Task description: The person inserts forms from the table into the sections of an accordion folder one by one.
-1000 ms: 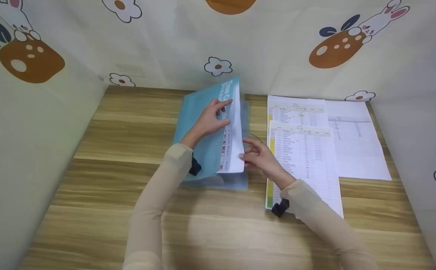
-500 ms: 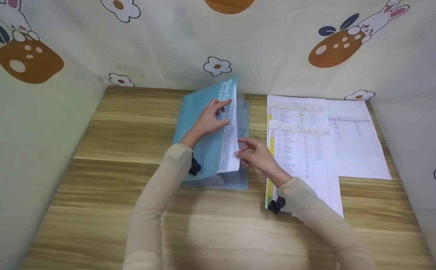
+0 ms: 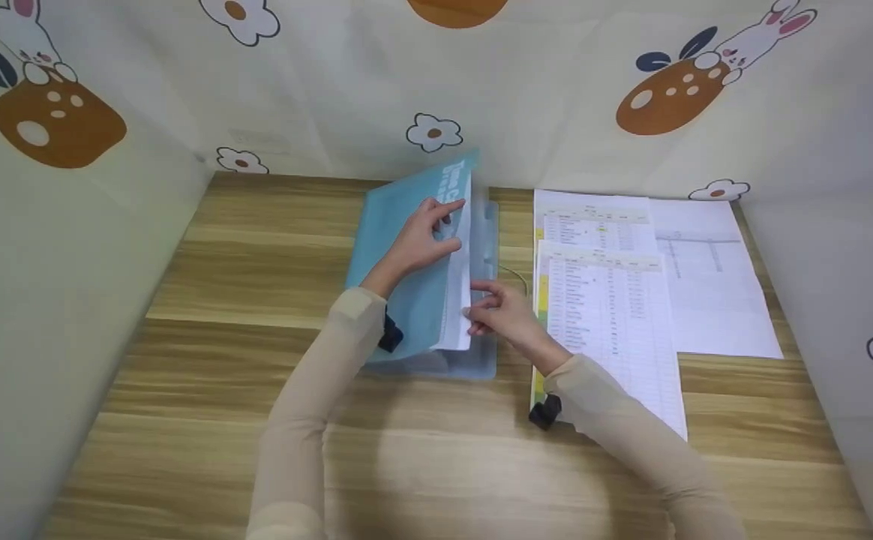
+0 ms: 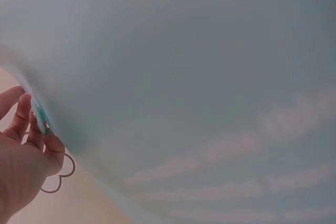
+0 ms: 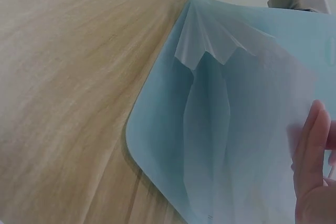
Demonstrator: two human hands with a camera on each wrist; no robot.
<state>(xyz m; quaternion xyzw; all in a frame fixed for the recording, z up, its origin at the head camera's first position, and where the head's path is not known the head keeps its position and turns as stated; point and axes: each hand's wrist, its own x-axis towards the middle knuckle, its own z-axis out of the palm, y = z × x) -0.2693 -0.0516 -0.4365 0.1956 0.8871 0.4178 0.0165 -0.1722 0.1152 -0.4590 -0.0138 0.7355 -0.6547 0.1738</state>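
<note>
A light blue expanding file folder (image 3: 399,285) with white lettering lies on the table, its front cover raised at the right side. My left hand (image 3: 420,236) holds that cover near its raised edge. In the left wrist view the fingers of the left hand (image 4: 31,145) curl at the cover's edge, by a small teal piece (image 4: 39,116). White paper (image 3: 459,315) sticks out from under the cover, and my right hand (image 3: 508,315) pinches its right edge. Pleated translucent sides of the folder (image 5: 210,108) show in the right wrist view, beside the right hand (image 5: 312,161).
Printed table sheets (image 3: 609,352) lie to the right of the folder, overlapping one another, with a mostly blank sheet (image 3: 721,300) beneath at the far right. A thin cord loop (image 3: 515,277) sticks out from the folder's right side. Patterned curtain (image 3: 331,90) borders the wooden table (image 3: 219,360).
My right hand has moved a little left with the paper's edge, so less of the paper shows beyond the cover. The left hand has stayed in place.
</note>
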